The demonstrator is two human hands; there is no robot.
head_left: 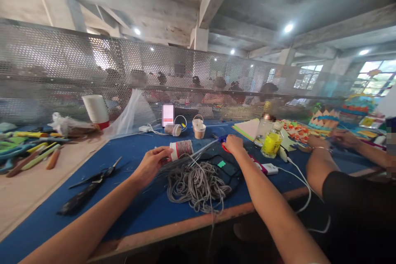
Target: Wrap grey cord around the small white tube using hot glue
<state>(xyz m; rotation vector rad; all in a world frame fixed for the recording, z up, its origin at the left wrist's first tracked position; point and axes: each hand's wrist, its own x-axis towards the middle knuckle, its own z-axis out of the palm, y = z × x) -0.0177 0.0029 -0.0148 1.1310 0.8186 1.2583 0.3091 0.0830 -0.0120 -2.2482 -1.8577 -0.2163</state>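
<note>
My left hand [151, 164] pinches the white end of a paper cup [173, 151] tipped on its side, its wall partly wrapped in grey cord. Below it lies a loose heap of grey cord [199, 187], one strand hanging over the table's front edge. Thin clear strips [177, 165] lie between the cup and the heap. My right hand [234, 144] is closed at a small blue and red tool [222, 138] beyond the heap; its kind is unclear, and the fingers hide part of it. A green scrap [222, 164] lies near the right forearm.
Black-handled scissors [93, 181] lie at left, near several other tools [34, 148] and stacked paper cups [95, 109]. Behind are a phone [168, 114], a wrapped cup [173, 130] and a small basket [199, 128]. Right stand a yellow bottle [271, 144], a white cable [298, 169] and a co-worker's arms [321, 161].
</note>
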